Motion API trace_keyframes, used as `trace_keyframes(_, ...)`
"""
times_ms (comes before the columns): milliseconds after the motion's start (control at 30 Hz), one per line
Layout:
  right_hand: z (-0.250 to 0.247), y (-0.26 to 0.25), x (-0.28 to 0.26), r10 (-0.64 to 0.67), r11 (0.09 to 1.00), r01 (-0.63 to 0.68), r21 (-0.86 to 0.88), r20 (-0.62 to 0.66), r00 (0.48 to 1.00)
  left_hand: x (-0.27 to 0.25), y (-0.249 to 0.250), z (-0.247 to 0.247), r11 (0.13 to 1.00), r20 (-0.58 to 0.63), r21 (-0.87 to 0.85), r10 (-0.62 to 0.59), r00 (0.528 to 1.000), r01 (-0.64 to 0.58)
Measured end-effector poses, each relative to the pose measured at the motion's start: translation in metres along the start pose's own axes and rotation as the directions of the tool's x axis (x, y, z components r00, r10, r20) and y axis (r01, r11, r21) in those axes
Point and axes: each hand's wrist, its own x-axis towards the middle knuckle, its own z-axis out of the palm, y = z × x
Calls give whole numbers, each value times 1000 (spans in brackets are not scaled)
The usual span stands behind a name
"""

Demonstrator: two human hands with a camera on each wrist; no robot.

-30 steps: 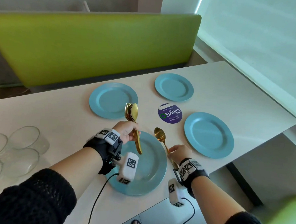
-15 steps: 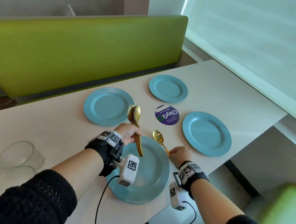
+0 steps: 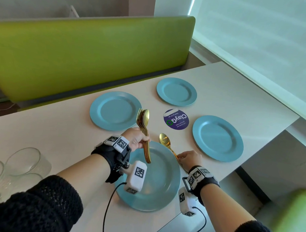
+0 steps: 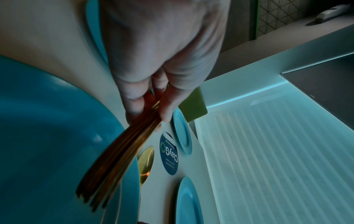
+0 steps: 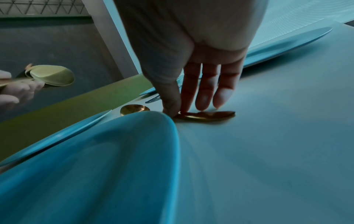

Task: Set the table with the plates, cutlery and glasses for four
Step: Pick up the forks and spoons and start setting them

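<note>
Lowered since a second ago, the gold spoon (image 3: 166, 141), stiff, light and slick, lies beside the near plate (image 3: 164, 192) on the tabletop (image 3: 55, 133), right hand (image 3: 189, 157) pinching its thin handle end while the left hand (image 3: 136, 139) clamps the cutlery bundle (image 3: 144, 131) mid-handle.

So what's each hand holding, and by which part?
Left hand: bundle of gold cutlery, gripped mid-handle. Right hand: single gold spoon, pinched at its handle end.

Daylight through the blind (image 3: 259, 41) on the right lights the head view brightly, while both wrist views are dim, blue-tinted, soft close up and strongly warped at the edges.
</note>
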Motion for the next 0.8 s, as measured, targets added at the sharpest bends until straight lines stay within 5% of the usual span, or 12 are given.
trace_keyframes(333,-14,-14,2,-53,998,52,-24,-76,996,4,-2,6,1000,14,4,4,1000,-4)
trace_keyframes(567,-29,-61,-20,-223,942,148,300,234,946,5,2,32,1000,95,4,11,995,-11)
trace_keyframes(800,-45,-62,-8,-161,885,24,465,257,953,19,7,66,1000,143,9,1,990,-2)
